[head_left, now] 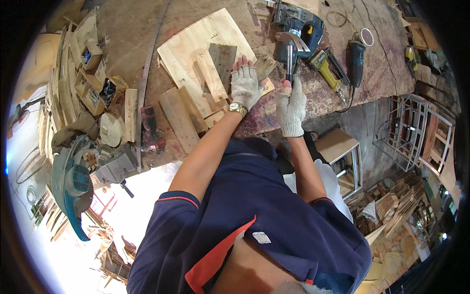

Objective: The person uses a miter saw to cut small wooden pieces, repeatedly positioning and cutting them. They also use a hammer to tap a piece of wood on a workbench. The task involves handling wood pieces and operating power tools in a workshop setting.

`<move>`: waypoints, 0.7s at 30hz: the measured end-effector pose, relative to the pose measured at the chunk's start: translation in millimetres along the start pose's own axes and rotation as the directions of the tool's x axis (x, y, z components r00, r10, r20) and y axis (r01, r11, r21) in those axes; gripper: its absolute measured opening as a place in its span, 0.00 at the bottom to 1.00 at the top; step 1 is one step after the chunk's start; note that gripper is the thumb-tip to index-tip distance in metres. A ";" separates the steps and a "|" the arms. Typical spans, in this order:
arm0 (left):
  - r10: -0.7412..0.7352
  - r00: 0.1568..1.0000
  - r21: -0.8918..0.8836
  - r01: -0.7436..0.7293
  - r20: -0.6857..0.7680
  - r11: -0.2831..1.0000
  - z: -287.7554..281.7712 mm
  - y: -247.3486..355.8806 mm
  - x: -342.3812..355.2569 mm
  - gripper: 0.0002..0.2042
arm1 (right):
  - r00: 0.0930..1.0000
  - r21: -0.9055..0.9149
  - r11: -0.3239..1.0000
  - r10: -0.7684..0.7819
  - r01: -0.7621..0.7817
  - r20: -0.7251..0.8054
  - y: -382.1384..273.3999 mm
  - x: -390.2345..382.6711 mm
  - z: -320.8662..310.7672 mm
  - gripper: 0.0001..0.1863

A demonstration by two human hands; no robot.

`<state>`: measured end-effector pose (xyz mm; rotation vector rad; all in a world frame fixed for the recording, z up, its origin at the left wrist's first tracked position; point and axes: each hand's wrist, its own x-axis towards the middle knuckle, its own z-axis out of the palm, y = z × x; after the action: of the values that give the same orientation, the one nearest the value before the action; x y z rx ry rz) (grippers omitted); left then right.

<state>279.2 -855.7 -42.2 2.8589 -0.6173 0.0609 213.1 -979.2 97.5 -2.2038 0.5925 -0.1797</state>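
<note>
My left hand point(246, 84), in a fingerless knit glove with a gold watch at the wrist, presses flat on a small wooden piece point(264, 66) at the edge of a pale plywood board point(196, 46). My right hand point(291, 105), gloved too, grips the handle of a hammer point(290, 54) whose metal head points away from me, just right of the small piece. A dark wooden slat point(223, 61) lies on the board beside my left fingers.
On the worn workbench point(127, 29) lie a blue power tool point(299, 23), a yellow nail gun point(327, 71), a grinder point(356, 56), a steel ruler point(146, 73) and wood offcuts point(178, 117). A teal circular saw point(73, 188) sits at left. Stacked wood and metal frames point(421, 137) stand at right.
</note>
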 end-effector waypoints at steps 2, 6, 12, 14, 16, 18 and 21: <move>-0.019 0.998 0.002 0.019 0.058 1.000 0.3 1.3 4.2 0.43 | 0.994 -0.075 0.994 0.080 -0.074 0.073 1.5 4.1 4.6 0.19; -0.032 0.995 -0.001 0.032 0.099 0.999 -1.8 4.1 4.1 0.43 | 0.951 -0.174 0.974 0.183 -0.142 0.247 6.7 16.2 2.5 0.19; -0.012 1.000 0.007 0.012 0.029 1.000 -0.6 3.8 1.7 0.42 | 0.997 -0.034 0.997 0.072 -0.072 -0.003 -4.5 14.3 -14.3 0.16; -0.010 1.000 0.013 0.010 0.025 1.000 0.3 3.2 2.2 0.42 | 0.984 -0.086 0.980 0.180 -0.179 0.000 -10.2 14.6 -7.9 0.15; -0.013 1.000 0.001 0.013 0.019 1.000 0.7 3.0 2.3 0.43 | 0.968 -0.133 0.972 0.212 -0.195 0.131 -11.4 17.4 -5.1 0.15; -0.011 1.000 -0.043 0.012 0.019 0.999 0.3 2.9 1.2 0.43 | 0.981 -0.218 0.972 0.124 -0.091 0.146 -9.2 19.6 -3.8 0.14; -0.007 0.999 -0.029 0.008 0.035 1.000 -0.7 2.4 0.6 0.44 | 0.992 0.013 0.993 0.116 -0.117 0.044 -3.1 13.6 -7.4 0.18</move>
<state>278.7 -858.0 -41.0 2.8400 -0.6097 0.0006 223.8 -989.0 103.7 -2.1455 0.6913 -0.0757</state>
